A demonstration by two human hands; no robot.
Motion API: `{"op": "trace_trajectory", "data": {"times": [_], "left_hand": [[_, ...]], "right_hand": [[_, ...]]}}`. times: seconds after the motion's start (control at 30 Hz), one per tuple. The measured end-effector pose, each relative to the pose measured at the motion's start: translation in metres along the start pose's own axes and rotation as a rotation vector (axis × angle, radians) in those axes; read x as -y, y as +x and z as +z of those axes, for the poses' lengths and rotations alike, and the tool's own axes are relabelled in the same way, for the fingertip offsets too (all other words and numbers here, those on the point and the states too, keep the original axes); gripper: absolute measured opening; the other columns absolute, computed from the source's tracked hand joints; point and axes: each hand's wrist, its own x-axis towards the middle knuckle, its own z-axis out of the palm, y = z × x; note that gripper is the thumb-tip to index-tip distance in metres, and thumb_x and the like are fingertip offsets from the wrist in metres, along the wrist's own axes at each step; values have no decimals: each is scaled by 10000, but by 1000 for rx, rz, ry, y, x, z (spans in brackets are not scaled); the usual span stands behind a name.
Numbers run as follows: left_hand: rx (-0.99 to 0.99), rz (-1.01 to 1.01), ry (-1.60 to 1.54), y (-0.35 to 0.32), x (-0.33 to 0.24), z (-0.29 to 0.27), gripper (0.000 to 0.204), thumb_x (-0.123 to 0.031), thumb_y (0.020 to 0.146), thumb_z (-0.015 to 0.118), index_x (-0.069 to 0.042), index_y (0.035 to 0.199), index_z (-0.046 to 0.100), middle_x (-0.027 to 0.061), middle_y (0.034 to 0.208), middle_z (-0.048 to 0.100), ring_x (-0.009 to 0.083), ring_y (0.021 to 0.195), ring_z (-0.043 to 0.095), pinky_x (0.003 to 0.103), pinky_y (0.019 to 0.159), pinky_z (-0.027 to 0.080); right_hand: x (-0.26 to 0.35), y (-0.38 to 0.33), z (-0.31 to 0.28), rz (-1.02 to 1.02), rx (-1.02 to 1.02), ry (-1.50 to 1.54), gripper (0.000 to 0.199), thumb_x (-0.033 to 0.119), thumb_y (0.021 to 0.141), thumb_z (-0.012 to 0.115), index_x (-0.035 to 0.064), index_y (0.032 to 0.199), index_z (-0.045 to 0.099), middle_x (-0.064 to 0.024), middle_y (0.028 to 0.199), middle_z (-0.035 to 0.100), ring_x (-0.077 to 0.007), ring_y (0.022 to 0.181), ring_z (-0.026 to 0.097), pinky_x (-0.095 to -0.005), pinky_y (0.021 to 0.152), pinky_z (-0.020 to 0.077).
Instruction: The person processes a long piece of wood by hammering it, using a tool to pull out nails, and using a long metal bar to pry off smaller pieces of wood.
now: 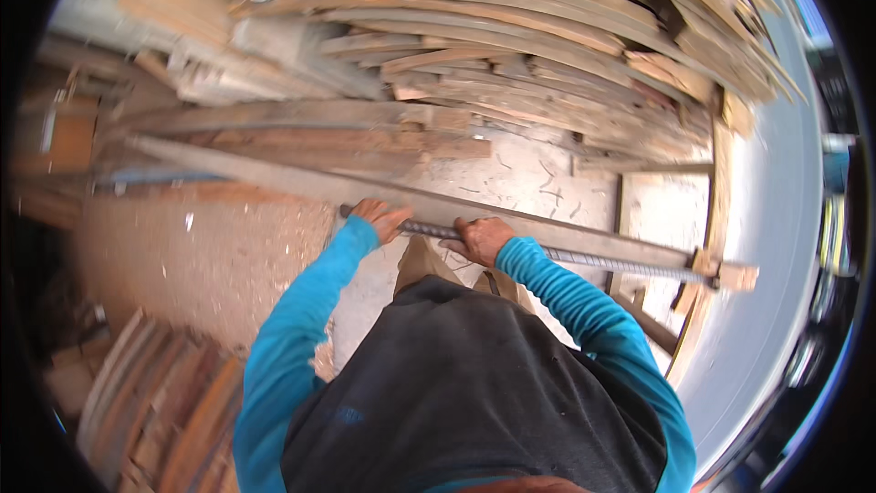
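Note:
A long ribbed steel bar (620, 263), like rebar, runs across in front of my waist. My left hand (380, 217) is closed around it close to its dark left end. A short way to the right, my right hand (484, 239) grips the same bar, knuckles up. Just beyond the bar, a long wooden beam (547, 234) lies nearly parallel to it. The bar's far right end meets a small wooden block (703, 265) beside the beam's right end. How firmly bar and block touch, I cannot tell.
Stacked planks (547, 27) fill the far side. More boards (173, 393) lie at the near left, beside a sawdust-strewn floor patch (219, 265). A wooden post (718, 164) stands at the right, before a grey strip (776, 219). Small bits, perhaps nails, dot the pale floor (520, 173).

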Motion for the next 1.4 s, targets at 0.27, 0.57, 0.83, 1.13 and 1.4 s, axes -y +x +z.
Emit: {"op": "trace_trajectory", "data": {"times": [0.27, 0.57, 0.83, 1.13, 1.4], "left_hand": [[-59, 83, -36, 48, 19, -6, 347, -129, 721, 807, -102, 1004, 608, 194, 888, 704, 456, 853, 657, 545, 691, 512], [-25, 200, -195, 69, -49, -5, 679, -490, 773, 792, 12, 1195, 619, 303, 1085, 667, 450, 1018, 649, 517, 875, 514], [25, -10, -138, 143, -177, 20, 510, -403, 777, 747, -85, 1171, 682, 269, 1053, 688, 440, 1003, 651, 523, 864, 514], [-117, -31, 17, 133, -201, 10, 348, -345, 774, 708, -126, 1042, 732, 180, 925, 721, 424, 909, 668, 521, 805, 528], [-66, 0, -4, 151, -201, 1, 350, -333, 797, 728, -91, 1049, 737, 180, 928, 730, 351, 872, 700, 445, 798, 542]], "right_hand": [[-35, 20, 3, 44, -88, -10, 434, 474, 917, 617, 55, 1033, 608, -171, 901, 698, -381, 867, 679, -482, 786, 552], [-90, -247, -21, 703, -1481, 17, 277, 242, 880, 714, 51, 1043, 598, -139, 947, 603, -333, 902, 606, -423, 801, 494], [-228, -447, 26, 1387, -1093, -183, 722, 370, 812, 780, 76, 1390, 462, -196, 1333, 508, -373, 1276, 472, -478, 1065, 391], [-267, -439, 38, 1382, -982, 16, 794, 325, 844, 763, 117, 1483, 339, -174, 1322, 527, -373, 1230, 521, -510, 995, 462], [-277, -438, 38, 1394, -963, 4, 770, 256, 817, 765, 150, 1462, 358, -155, 1220, 558, -380, 1154, 558, -514, 902, 501]]}}
